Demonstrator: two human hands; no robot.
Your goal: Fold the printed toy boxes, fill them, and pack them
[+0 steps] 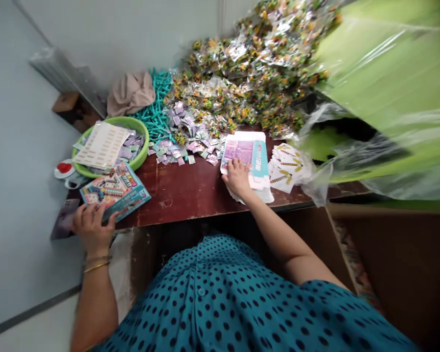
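Observation:
My left hand (pixel 93 226) is at the near left edge of the table, its fingers spread over the near edge of a printed toy box (pixel 126 190). That box is teal with a colourful picture and leans against a green basin. My right hand (pixel 238 178) lies with its fingers outstretched on the top of a stack of flat printed cartons (pixel 260 156), which are teal, white and purple. Nothing shows between its fingers. Just right of the stack is a fanned pile of white cards (pixel 286 166) with pickaxe-like pictures.
The green basin (pixel 143 152) holds small packets and printed sheets (pixel 104 144). Behind are teal sticks (pixel 161 102), loose small packets (pixel 186 127) and a heap of plastic-bagged pieces (pixel 242 93). A white mug (pixel 73 182) and a phone (pixel 63 217) sit left; plastic-wrapped green sheets (pixel 388 88) rise right.

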